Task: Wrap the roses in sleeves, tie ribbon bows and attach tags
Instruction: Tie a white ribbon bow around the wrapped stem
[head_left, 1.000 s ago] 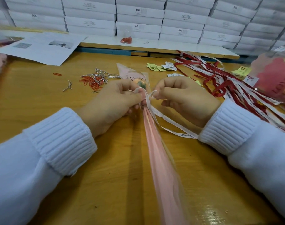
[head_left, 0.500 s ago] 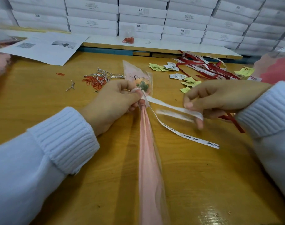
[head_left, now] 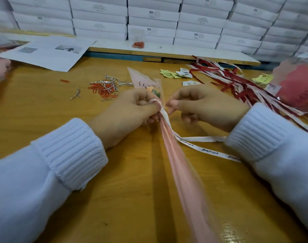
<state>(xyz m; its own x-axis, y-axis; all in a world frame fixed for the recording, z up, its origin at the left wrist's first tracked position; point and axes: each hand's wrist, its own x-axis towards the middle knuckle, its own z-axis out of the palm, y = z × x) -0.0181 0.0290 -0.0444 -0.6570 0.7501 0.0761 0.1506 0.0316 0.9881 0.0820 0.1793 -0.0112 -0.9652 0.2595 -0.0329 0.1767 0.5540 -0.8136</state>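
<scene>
A sleeved rose (head_left: 181, 169) is laid lengthwise on the glossy wooden desk (head_left: 114, 199). Its long pink film is tapered toward the viewer and blurred there, and lettering is printed on the flared clear cone at the far end. The gathered neck is clasped in the grip of the left hand (head_left: 132, 111), with fingers curled round it. A white woven ribbon (head_left: 209, 152) is looped at the fingertips. Its two flat tails, printed with black script, are trailed across the desk toward the right cuff. The right hand (head_left: 202, 106) is held just beside the neck with fingers curled; whether its grip is closed on ribbon cannot be told. Farther back, red and silver paper clips (head_left: 104, 88), small yellow and white tags (head_left: 176, 74) and a heap of red and white ribbons (head_left: 237, 85) are scattered.
</scene>
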